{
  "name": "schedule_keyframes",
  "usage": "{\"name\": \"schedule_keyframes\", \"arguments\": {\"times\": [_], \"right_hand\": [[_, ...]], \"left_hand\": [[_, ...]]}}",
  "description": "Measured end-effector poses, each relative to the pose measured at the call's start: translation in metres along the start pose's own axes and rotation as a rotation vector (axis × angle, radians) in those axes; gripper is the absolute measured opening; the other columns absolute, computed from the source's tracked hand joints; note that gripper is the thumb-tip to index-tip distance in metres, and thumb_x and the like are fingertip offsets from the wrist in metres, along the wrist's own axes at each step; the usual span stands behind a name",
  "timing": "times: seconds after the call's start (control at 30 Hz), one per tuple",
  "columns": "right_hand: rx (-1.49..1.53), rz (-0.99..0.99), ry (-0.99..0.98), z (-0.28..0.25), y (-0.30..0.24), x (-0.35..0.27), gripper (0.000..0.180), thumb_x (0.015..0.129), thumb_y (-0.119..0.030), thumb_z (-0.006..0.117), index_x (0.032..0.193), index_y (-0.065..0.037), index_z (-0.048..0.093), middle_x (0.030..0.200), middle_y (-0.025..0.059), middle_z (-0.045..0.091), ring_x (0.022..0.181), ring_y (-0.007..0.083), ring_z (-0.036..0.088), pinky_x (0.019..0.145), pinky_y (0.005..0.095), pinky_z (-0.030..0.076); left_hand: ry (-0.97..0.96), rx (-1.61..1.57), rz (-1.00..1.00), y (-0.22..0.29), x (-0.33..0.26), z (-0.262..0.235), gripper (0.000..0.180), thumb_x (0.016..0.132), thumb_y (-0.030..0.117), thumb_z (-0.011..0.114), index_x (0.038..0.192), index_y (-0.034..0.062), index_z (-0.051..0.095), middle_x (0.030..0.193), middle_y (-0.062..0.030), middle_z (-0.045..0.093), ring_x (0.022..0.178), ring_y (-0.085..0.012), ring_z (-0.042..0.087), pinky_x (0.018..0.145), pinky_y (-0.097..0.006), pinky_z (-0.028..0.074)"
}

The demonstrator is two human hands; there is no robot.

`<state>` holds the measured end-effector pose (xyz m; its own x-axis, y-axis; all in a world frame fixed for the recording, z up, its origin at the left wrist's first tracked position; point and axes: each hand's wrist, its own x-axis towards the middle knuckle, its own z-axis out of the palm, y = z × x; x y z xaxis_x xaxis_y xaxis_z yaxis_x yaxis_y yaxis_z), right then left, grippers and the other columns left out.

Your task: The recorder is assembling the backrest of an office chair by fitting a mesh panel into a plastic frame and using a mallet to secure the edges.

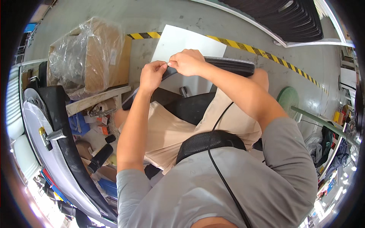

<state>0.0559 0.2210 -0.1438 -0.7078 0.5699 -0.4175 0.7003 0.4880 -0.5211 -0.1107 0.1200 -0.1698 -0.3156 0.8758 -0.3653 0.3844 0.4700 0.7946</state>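
I hold a white sheet [188, 43] up in front of me, over a black curved panel [228, 64] that rests across my knees. My left hand [151, 75] pinches the sheet's lower edge between thumb and fingers. My right hand [187, 62] grips the same edge right beside it, and the fingertips of both hands meet there. The panel's left end is hidden behind my hands.
A cardboard box wrapped in clear plastic [89, 55] stands at the left on the concrete floor. A white and black fan-like housing [49, 140] lies at my left. Small tools and parts [97, 117] litter the floor. Yellow-black tape [266, 53] crosses the floor; stacked black trays [289, 19] sit beyond.
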Motion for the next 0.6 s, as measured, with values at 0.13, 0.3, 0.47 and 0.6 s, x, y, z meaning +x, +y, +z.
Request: {"name": "schedule_keyframes", "arguments": {"times": [0.13, 0.3, 0.47, 0.6], "right_hand": [[0.005, -0.030, 0.099, 0.008, 0.003, 0.000, 0.031, 0.102, -0.040, 0.053, 0.108, -0.022, 0.078, 0.088, 0.0077, 0.076, 0.089, 0.0336, 0.072, 0.081, 0.0486, 0.055], [-0.060, -0.127, 0.139, 0.009, 0.009, 0.004, 0.028, 0.101, -0.036, 0.055, 0.101, -0.019, 0.078, 0.088, 0.0108, 0.076, 0.088, 0.0347, 0.072, 0.081, 0.0492, 0.055], [-0.131, -0.310, 0.172, 0.016, 0.019, -0.001, 0.030, 0.100, -0.035, 0.057, 0.105, -0.011, 0.074, 0.096, 0.0111, 0.076, 0.092, 0.0327, 0.073, 0.083, 0.0471, 0.055], [-0.299, -0.489, 0.188, 0.025, 0.025, -0.010, 0.036, 0.098, -0.038, 0.062, 0.111, -0.005, 0.069, 0.103, 0.0119, 0.074, 0.097, 0.0305, 0.072, 0.086, 0.0443, 0.054]], "left_hand": [[0.000, -0.026, -0.022, -0.004, 0.001, 0.006, 0.019, 0.092, 0.017, 0.073, 0.101, 0.0004, 0.078, 0.077, -0.0085, 0.074, 0.069, -0.0140, 0.064, 0.068, -0.032, 0.051], [0.157, -0.041, 0.102, -0.012, -0.002, 0.017, 0.017, 0.091, 0.015, 0.074, 0.101, 0.0020, 0.079, 0.073, -0.0085, 0.072, 0.064, -0.0125, 0.061, 0.064, -0.030, 0.049], [0.161, 0.059, 0.125, -0.005, -0.010, 0.021, 0.016, 0.092, 0.017, 0.074, 0.101, 0.0042, 0.079, 0.072, -0.0104, 0.072, 0.062, -0.0168, 0.063, 0.064, -0.031, 0.050], [0.268, 0.154, 0.432, -0.016, -0.016, 0.021, 0.012, 0.091, 0.014, 0.072, 0.098, 0.0058, 0.078, 0.075, -0.0122, 0.072, 0.067, -0.0259, 0.068, 0.065, -0.036, 0.052]]}}
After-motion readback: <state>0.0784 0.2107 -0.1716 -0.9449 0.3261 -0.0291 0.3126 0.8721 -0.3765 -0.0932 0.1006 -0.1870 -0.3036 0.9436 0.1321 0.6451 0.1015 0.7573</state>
